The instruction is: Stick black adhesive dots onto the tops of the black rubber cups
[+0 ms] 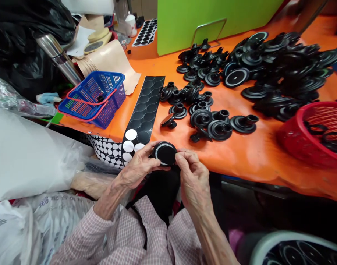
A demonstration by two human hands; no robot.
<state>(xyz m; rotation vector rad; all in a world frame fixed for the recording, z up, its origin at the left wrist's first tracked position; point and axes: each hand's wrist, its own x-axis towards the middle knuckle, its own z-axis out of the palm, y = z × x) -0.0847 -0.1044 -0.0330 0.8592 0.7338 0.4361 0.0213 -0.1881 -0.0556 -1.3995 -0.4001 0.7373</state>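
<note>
My left hand (141,163) is closed around a black round plastic knob (165,154), its flat face turned up toward me. A pale ring runs around that face, and its middle is plain black. At the knob's right edge my right hand (192,171) pinches with thumb and forefinger; what lies between those fingertips is hidden. Just beyond my left hand, a strip of black round stickers (146,105) hangs over the table edge, with white circles bared at its near end. Several similar black knobs with short stems (219,129) lie beyond my hands.
A large heap of black knobs (281,66) covers the right rear of the orange table (212,162). A red basket (303,136) holds black rings at right. At left are a blue basket (113,99) and a steel flask (56,55). A green board (179,25) stands behind.
</note>
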